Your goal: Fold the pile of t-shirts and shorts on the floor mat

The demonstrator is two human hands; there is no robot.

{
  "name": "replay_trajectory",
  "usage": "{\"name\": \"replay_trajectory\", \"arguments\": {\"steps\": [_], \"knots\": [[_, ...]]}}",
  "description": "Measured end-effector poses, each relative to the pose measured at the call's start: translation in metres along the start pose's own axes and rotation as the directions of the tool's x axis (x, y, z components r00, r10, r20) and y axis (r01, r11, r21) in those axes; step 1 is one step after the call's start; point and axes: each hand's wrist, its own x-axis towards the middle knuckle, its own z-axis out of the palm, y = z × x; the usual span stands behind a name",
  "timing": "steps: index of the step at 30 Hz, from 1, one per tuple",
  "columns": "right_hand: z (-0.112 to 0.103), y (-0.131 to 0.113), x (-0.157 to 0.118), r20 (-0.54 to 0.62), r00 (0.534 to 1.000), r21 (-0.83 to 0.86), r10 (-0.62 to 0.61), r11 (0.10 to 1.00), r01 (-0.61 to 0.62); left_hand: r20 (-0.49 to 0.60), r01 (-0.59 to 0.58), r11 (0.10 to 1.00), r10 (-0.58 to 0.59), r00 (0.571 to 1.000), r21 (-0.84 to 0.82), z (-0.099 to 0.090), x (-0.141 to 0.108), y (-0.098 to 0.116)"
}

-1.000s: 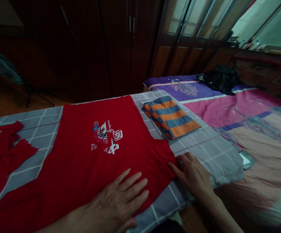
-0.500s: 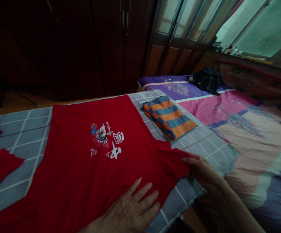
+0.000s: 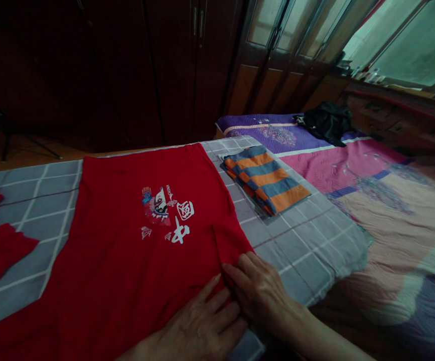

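Observation:
A red T-shirt (image 3: 123, 276) lies spread on a grey checked cloth, with a colourful figure and white characters printed on it. My left hand (image 3: 202, 321) rests flat on the near part of the shirt, its fingers spread. Close beside those fingertips, my right hand (image 3: 262, 291) grips the sleeve, which is turned inward over the shirt's body. The fold makes a straight edge near the print. Part of the sleeve is hidden under the right hand.
A folded orange-and-grey striped garment (image 3: 266, 175) in clear plastic sits behind my right hand. Red cloth (image 3: 2, 250) lies at the far left. Beyond stands a bed (image 3: 368, 195) with a patchwork cover and a black garment (image 3: 326, 123). Dark wardrobes (image 3: 175, 75) line the back.
My right hand has brought the sleeve inward to the left, folding it onto the shirt. My left hand has stayed nearly in place.

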Motion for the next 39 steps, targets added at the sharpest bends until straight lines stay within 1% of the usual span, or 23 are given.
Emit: {"name": "replay_trajectory", "arguments": {"steps": [2,4,7,9,10,11,13,16,18,20,22,24,27,29,32,34,39], "knots": [[0.005,0.003,-0.008,0.013,1.0,0.0,0.025,1.0,-0.025,-0.094,0.004,1.0,-0.006,0.996,-0.016,-0.001,0.0,0.001],[0.005,0.008,-0.018,0.011,0.999,0.006,0.047,0.999,-0.047,-0.168,0.053,0.997,-0.063,0.984,-0.059,-0.006,-0.001,0.001],[0.0,0.013,-0.033,0.039,0.997,0.019,0.064,0.998,-0.065,-0.238,0.155,0.978,-0.185,0.954,-0.138,-0.015,-0.001,-0.001],[-0.004,0.015,-0.039,0.03,0.997,0.031,0.077,0.996,-0.078,-0.275,0.178,0.973,-0.213,0.937,-0.148,-0.017,-0.002,-0.003],[-0.007,0.017,-0.042,0.012,0.996,0.032,0.087,0.996,-0.087,-0.274,0.176,0.974,-0.21,0.939,-0.141,-0.016,-0.002,-0.004],[-0.009,0.019,-0.044,-0.008,0.995,0.026,0.095,0.995,-0.095,-0.253,0.176,0.976,-0.204,0.946,-0.13,-0.015,-0.002,-0.004],[-0.012,0.022,-0.047,-0.033,0.994,0.001,0.109,0.994,-0.109,-0.169,0.175,0.978,-0.192,0.967,-0.11,-0.012,-0.002,-0.005],[-0.015,0.025,-0.05,-0.019,0.992,-0.013,0.122,0.992,-0.123,-0.045,0.156,0.983,-0.161,0.986,-0.094,-0.012,0.0,-0.005],[-0.016,0.026,-0.052,-0.029,0.991,-0.002,0.131,0.991,-0.131,-0.003,0.143,0.986,-0.144,0.99,-0.086,-0.014,0.001,-0.006],[-0.016,0.026,-0.054,-0.07,0.988,0.007,0.14,0.99,-0.14,0.027,0.133,0.989,-0.132,0.991,-0.07,-0.017,0.002,-0.006],[-0.016,0.025,-0.057,-0.119,0.98,0.006,0.158,0.987,-0.158,0.045,0.124,0.99,-0.121,0.992,-0.062,-0.018,0.002,-0.006],[-0.014,0.026,-0.06,-0.147,0.972,-0.002,0.182,0.983,-0.184,0.03,0.12,0.99,-0.118,0.993,-0.078,-0.017,0.001,-0.005],[-0.012,0.027,-0.059,-0.12,0.971,-0.027,0.206,0.977,-0.211,-0.005,0.131,0.983,-0.133,0.991,-0.127,-0.014,0.0,-0.004],[-0.011,0.029,-0.058,-0.127,0.972,-0.037,0.199,0.978,-0.205,0.015,0.125,0.983,-0.124,0.992,-0.135,-0.014,0.001,-0.004],[-0.013,0.034,-0.055,-0.2,0.962,-0.06,0.188,0.977,-0.203,0.086,0.108,0.987,-0.098,0.991,-0.121,-0.016,0.002,-0.004],[-0.013,0.036,-0.056,-0.222,0.954,-0.083,0.201,0.971,-0.224,0.113,0.11,0.986,-0.096,0.989,-0.124,-0.018,0.003,-0.004],[-0.011,0.04,-0.063,-0.196,0.947,-0.113,0.254,0.953,-0.279,0.101,0.1,0.986,-0.087,0.991,-0.135,-0.018,0.003,-0.005]]}}
